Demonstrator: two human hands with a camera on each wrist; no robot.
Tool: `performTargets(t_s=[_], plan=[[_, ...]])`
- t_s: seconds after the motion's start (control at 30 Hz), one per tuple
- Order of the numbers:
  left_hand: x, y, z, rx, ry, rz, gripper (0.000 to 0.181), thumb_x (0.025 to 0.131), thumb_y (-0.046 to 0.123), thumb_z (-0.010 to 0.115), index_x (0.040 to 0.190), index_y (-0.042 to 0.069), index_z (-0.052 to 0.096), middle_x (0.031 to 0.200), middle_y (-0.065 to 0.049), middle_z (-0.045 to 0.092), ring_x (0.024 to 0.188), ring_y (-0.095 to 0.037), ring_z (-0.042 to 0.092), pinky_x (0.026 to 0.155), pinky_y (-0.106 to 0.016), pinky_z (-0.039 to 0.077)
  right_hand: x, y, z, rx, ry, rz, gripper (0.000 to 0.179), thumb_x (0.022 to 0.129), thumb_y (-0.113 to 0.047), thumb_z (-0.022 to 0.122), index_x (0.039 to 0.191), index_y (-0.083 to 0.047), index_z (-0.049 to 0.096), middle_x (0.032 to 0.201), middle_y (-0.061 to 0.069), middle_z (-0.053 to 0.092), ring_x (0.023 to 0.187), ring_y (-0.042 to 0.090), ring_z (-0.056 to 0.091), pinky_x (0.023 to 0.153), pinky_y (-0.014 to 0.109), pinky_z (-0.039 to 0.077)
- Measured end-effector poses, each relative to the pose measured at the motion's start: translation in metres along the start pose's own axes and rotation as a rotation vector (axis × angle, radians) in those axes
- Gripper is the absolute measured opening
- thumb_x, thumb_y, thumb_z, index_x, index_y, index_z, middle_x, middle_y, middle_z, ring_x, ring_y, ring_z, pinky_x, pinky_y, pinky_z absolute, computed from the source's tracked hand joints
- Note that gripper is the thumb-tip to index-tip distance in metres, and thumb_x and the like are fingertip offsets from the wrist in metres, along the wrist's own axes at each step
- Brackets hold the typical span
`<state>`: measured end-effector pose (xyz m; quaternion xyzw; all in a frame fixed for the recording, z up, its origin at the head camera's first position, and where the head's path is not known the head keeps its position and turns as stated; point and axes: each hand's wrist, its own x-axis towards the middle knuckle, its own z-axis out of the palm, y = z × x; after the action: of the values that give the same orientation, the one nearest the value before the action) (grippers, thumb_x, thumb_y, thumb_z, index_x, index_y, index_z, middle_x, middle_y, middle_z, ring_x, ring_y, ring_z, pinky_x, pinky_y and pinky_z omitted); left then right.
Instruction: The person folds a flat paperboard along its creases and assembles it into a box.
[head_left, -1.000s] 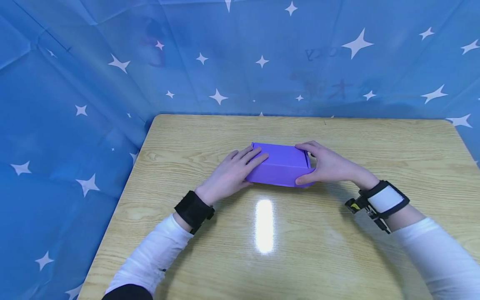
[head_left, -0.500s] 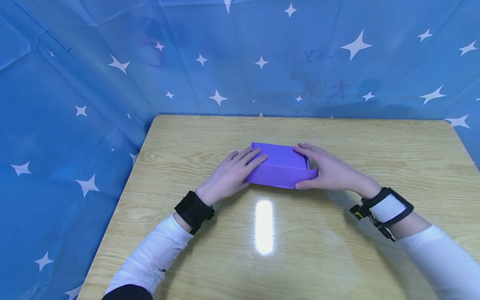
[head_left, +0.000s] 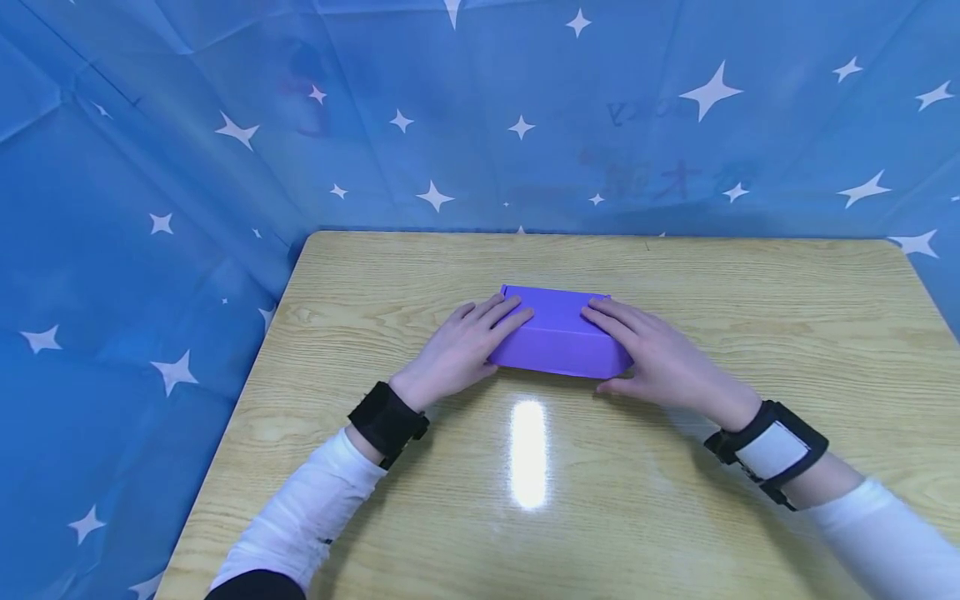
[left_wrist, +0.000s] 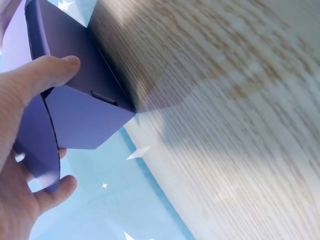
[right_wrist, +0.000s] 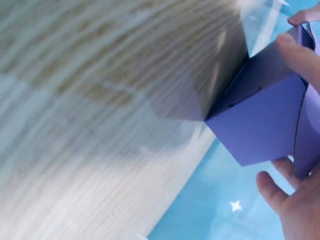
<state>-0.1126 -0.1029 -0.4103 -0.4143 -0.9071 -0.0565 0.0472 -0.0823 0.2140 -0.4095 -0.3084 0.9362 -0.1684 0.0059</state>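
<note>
A purple cardboard box (head_left: 558, 350) lies on the wooden table, its lid down over the top. My left hand (head_left: 459, 346) holds the box's left end, with fingers spread over the lid. In the left wrist view, its thumb (left_wrist: 52, 72) presses the box's front. Around the right end, my right hand (head_left: 663, 358) has its fingers on the lid and its thumb low at the front. The right wrist view shows that thumb (right_wrist: 300, 55) against the front and a small slot along the bottom edge of the box (right_wrist: 260, 117). The inside of the box is hidden.
The light wooden table (head_left: 675, 500) carries a bright reflection in front of the box. A blue cloth (head_left: 487, 100) with white stars hangs behind it and down the left side. Each wrist wears a black strap (head_left: 386, 421).
My right hand has shifted its fingers further over the lid and its thumb lower. The front flap's right end, which stuck out, now lies flush with the box. The left hand stays put.
</note>
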Motion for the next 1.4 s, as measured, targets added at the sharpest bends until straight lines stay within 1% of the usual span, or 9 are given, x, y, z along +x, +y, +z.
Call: performTargets(t_s=[0.13,0.27,0.53,0.67,0.77,0.9,1.0,1.17,1.4], plan=[[0.0,0.0,0.0,-0.008,0.005,-0.001,0.089,0.086,0.025,0.089,0.161,0.014,0.041,0.164,-0.014,0.048,0.154,-0.036,0.046,0.116,-0.057,0.051,0.001,0.001,0.004,-0.008,0.051,-0.026,0.096,0.078,-0.015,0.092,0.159,-0.005,0.042,0.162,0.024,0.046,0.147,0.051,0.047,0.118,0.068,0.044],[0.0,-0.001,-0.001,-0.049,0.003,-0.014,0.089,0.087,0.023,0.088,0.162,0.014,0.041,0.165,-0.014,0.047,0.155,-0.036,0.045,0.119,-0.057,0.048,0.001,0.001,0.004,0.022,0.051,-0.011,0.094,0.077,-0.01,0.091,0.158,-0.005,0.044,0.162,0.023,0.046,0.148,0.05,0.046,0.118,0.067,0.044],[-0.001,-0.003,-0.005,-0.249,0.015,-0.067,0.086,0.085,0.02,0.089,0.159,0.013,0.046,0.164,-0.014,0.049,0.156,-0.037,0.043,0.124,-0.059,0.043,0.0,0.005,0.001,0.195,0.054,0.014,0.094,0.076,-0.007,0.093,0.157,-0.01,0.045,0.163,0.021,0.047,0.148,0.048,0.045,0.117,0.068,0.043],[-0.001,-0.004,-0.009,-0.382,0.011,-0.113,0.085,0.084,0.016,0.09,0.157,0.015,0.047,0.16,-0.011,0.053,0.151,-0.034,0.05,0.124,-0.053,0.044,-0.002,0.007,0.0,0.307,0.065,0.036,0.091,0.077,-0.01,0.094,0.155,-0.012,0.047,0.158,0.021,0.052,0.143,0.047,0.05,0.113,0.068,0.045],[-0.002,-0.006,-0.012,-0.482,-0.001,-0.162,0.084,0.085,0.017,0.088,0.158,0.016,0.046,0.158,-0.01,0.055,0.146,-0.031,0.055,0.123,-0.049,0.047,-0.003,0.009,-0.003,0.393,0.049,0.092,0.088,0.079,-0.014,0.093,0.155,-0.014,0.049,0.155,0.018,0.055,0.14,0.045,0.055,0.111,0.065,0.046],[-0.003,-0.008,-0.016,-0.599,-0.011,-0.224,0.084,0.087,0.022,0.088,0.159,0.016,0.044,0.158,-0.009,0.055,0.145,-0.03,0.055,0.122,-0.047,0.047,-0.004,0.012,-0.006,0.461,0.028,0.16,0.083,0.083,-0.021,0.091,0.155,-0.017,0.049,0.152,0.015,0.059,0.136,0.039,0.059,0.11,0.06,0.047],[-0.003,-0.01,-0.017,-0.654,-0.01,-0.253,0.084,0.088,0.028,0.087,0.16,0.016,0.044,0.159,-0.007,0.055,0.148,-0.028,0.053,0.124,-0.046,0.045,-0.004,0.015,-0.007,0.483,0.021,0.173,0.079,0.086,-0.025,0.088,0.155,-0.016,0.049,0.152,0.014,0.06,0.139,0.038,0.057,0.113,0.061,0.046],[-0.003,-0.014,-0.015,-0.734,-0.004,-0.275,0.082,0.088,0.032,0.086,0.158,0.016,0.047,0.159,-0.006,0.055,0.15,-0.028,0.052,0.125,-0.046,0.044,-0.004,0.02,-0.006,0.537,0.007,0.183,0.078,0.09,-0.023,0.086,0.156,-0.01,0.047,0.156,0.016,0.056,0.143,0.043,0.054,0.119,0.065,0.042],[-0.004,-0.016,-0.012,-0.812,0.001,-0.292,0.082,0.088,0.03,0.087,0.159,0.016,0.047,0.16,-0.006,0.055,0.149,-0.029,0.052,0.123,-0.046,0.046,-0.005,0.018,-0.007,0.561,-0.019,0.209,0.078,0.09,-0.023,0.085,0.156,-0.011,0.046,0.157,0.02,0.054,0.139,0.048,0.057,0.116,0.067,0.045]])
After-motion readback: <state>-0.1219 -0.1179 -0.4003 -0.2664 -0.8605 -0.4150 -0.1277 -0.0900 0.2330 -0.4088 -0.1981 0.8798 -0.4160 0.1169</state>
